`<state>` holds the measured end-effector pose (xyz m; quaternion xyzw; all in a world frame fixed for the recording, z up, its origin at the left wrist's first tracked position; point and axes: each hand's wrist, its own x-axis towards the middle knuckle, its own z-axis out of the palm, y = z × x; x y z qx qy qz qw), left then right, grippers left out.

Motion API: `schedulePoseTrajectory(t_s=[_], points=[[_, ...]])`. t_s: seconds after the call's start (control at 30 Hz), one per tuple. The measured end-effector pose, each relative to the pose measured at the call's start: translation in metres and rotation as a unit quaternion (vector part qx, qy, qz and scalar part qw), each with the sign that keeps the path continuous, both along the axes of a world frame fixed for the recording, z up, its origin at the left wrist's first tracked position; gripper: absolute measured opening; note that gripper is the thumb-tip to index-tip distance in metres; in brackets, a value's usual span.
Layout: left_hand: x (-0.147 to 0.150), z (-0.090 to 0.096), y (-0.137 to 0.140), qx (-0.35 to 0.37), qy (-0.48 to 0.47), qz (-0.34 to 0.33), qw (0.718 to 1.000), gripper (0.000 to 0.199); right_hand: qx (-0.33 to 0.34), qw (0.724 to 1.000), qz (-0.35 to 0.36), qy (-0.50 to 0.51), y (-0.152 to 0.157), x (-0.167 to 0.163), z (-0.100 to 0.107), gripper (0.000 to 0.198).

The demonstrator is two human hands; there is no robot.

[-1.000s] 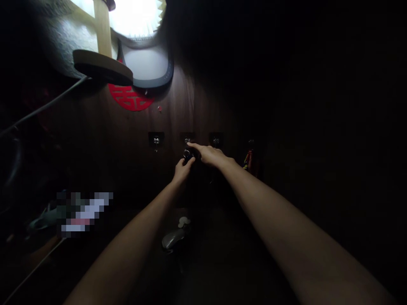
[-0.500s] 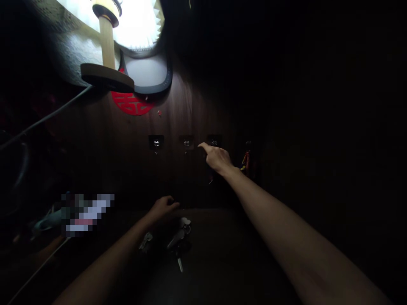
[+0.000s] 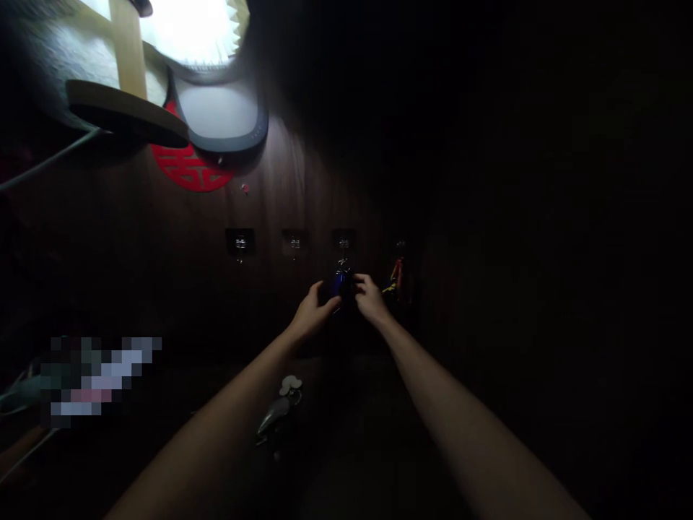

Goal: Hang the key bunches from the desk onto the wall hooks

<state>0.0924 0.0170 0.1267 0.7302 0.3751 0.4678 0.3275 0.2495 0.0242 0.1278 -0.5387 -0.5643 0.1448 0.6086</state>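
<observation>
A dark blue hanging item (image 3: 341, 281), with metal rings at its top, hangs from the third hook (image 3: 343, 245) on the dark wood panel. My left hand (image 3: 314, 312) is at its left side, thumb and fingers parted in a C shape. On the other side, my right hand (image 3: 370, 297) has its loosely bent fingers apart, close to the item's edge. Whether either hand touches it is too dark to tell. Below my hands lie a bunch of keys (image 3: 275, 415) and a pale three-lobed tag (image 3: 290, 385) on a ring.
Two more hooks (image 3: 240, 244) (image 3: 295, 244) are to the left. A red and yellow item (image 3: 398, 278) hangs at the right. A bright lamp (image 3: 195, 32) with a wooden stand (image 3: 127, 112), a grey-white device (image 3: 219, 115) and a red paper cutout (image 3: 189, 170) are at upper left.
My left hand has risen from near the keys to the hanging item. My right hand has come down off the hook to the item's right side. The view has shifted right.
</observation>
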Motion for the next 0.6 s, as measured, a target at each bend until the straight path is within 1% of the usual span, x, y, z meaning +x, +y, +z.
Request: schedulePoseTrajectory(t_s=[0.07,0.13,0.17,0.27,0.33,0.4,0.47,0.53,0.6], points=[[0.028,0.007,0.008,-0.022,-0.069,0.005,0.997,0.066,-0.004,0.999,0.040,-0.014,-0.003,-0.007,0.000,0.044],[0.047,0.012,0.013,-0.059,-0.130,0.018,0.990,0.065,-0.015,0.997,0.053,-0.050,-0.011,-0.009,0.003,0.039],[0.053,0.014,0.015,-0.084,-0.156,0.013,0.984,0.061,-0.024,0.995,0.052,-0.076,-0.016,-0.008,0.005,0.037],[0.062,0.020,0.016,-0.167,-0.224,-0.048,0.959,0.045,-0.051,0.981,0.038,-0.184,-0.036,0.001,0.018,0.035],[0.063,0.021,0.017,-0.217,-0.263,-0.094,0.935,0.039,-0.058,0.967,0.020,-0.247,-0.047,0.009,0.031,0.035],[0.063,0.022,0.018,-0.259,-0.289,-0.146,0.910,0.038,-0.054,0.961,-0.021,-0.270,-0.055,0.014,0.047,0.036],[0.063,0.022,0.021,-0.279,-0.298,-0.192,0.893,0.039,-0.024,0.955,-0.067,-0.290,-0.057,0.015,0.063,0.042],[0.063,0.022,0.023,-0.279,-0.296,-0.200,0.891,0.041,-0.009,0.934,-0.100,-0.344,-0.054,0.012,0.075,0.052],[0.063,0.023,0.024,-0.271,-0.289,-0.169,0.902,0.042,-0.025,0.902,-0.120,-0.415,-0.048,0.009,0.083,0.058]])
